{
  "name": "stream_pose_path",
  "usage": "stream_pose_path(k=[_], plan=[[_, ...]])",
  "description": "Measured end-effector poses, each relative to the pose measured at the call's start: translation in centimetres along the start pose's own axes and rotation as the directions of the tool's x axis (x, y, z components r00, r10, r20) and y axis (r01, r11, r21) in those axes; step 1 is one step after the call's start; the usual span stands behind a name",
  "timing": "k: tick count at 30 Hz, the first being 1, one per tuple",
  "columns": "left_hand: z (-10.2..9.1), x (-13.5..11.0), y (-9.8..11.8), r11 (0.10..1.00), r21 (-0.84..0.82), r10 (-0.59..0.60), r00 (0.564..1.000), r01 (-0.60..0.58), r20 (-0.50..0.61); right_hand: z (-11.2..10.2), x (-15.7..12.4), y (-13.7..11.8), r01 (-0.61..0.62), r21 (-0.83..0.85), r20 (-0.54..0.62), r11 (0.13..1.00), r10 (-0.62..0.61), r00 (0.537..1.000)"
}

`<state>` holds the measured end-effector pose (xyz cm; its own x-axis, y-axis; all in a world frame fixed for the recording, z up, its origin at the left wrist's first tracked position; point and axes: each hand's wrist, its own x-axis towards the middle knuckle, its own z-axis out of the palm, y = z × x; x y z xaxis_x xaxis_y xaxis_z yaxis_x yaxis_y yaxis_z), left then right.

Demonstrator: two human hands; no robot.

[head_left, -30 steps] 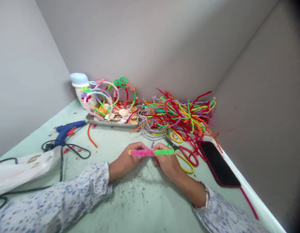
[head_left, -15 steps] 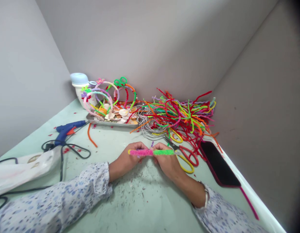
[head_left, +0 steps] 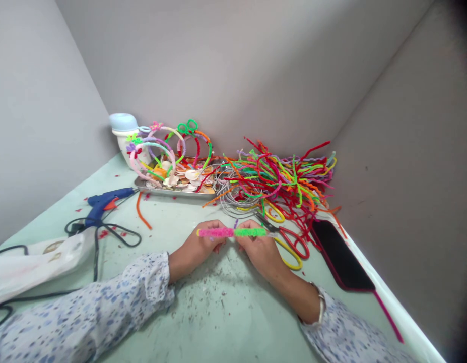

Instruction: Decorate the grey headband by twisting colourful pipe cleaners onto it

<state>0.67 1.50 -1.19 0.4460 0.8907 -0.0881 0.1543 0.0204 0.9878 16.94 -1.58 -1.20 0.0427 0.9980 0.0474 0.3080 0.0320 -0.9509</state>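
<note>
Between my two hands is a headband wrapped in fuzzy pipe cleaner [head_left: 218, 232], pink on its left half and bright green on its right, seen edge-on. A bit of yellow shows at its left end and bare grey at its right. My left hand [head_left: 201, 246] is closed round the pink side, fingers curled beneath it. My right hand [head_left: 259, 250] pinches the green side close to the middle. A short purple pipe cleaner end [head_left: 236, 223] sticks up where the two colours meet. Fingertips are partly hidden under the band.
Behind stand finished headbands [head_left: 173, 146] on a metal tray [head_left: 176, 193] of shells, beside a white cup [head_left: 124, 138]. Pipe cleaners [head_left: 286, 174] and wire [head_left: 233, 194] are heaped right of it. Scissors [head_left: 293, 242] and a phone [head_left: 342, 254] lie at right, a blue glue gun [head_left: 105, 201] at left.
Both hands and the headband have shifted slightly left, and the band sits a little higher in view. The grip looks much the same.
</note>
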Motion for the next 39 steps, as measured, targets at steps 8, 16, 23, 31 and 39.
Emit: stream_pose_path(k=[8, 16, 23, 31, 39], plan=[[0.2, 0.0, -0.1, 0.996, -0.06, -0.07, 0.996, 0.066, -0.064, 0.0, 0.1, 1.5, 0.118, 0.078, -0.051, 0.99, -0.114, 0.992], [0.1, 0.0, -0.2, 0.995, -0.064, -0.08, 0.996, 0.077, -0.05, 0.3, -0.1, 1.5, 0.057, 0.092, -0.059, 0.994, -0.051, 0.997], [0.1, 0.1, -0.4, 0.992, -0.121, -0.051, 0.996, 0.042, -0.068, 0.5, -0.4, 1.5, 0.15, 0.031, -0.066, 0.988, -0.147, 0.987], [0.1, 0.1, -0.5, 0.993, -0.111, -0.055, 0.993, 0.043, -0.104, 0.4, -0.6, 1.9, 0.277, -0.105, -0.065, 0.955, -0.285, 0.956], [0.3, 0.3, -0.1, 0.982, -0.174, -0.071, 0.997, 0.069, -0.006, 0.1, -0.3, 1.5, 0.405, -0.118, -0.001, 0.907, -0.408, 0.913]])
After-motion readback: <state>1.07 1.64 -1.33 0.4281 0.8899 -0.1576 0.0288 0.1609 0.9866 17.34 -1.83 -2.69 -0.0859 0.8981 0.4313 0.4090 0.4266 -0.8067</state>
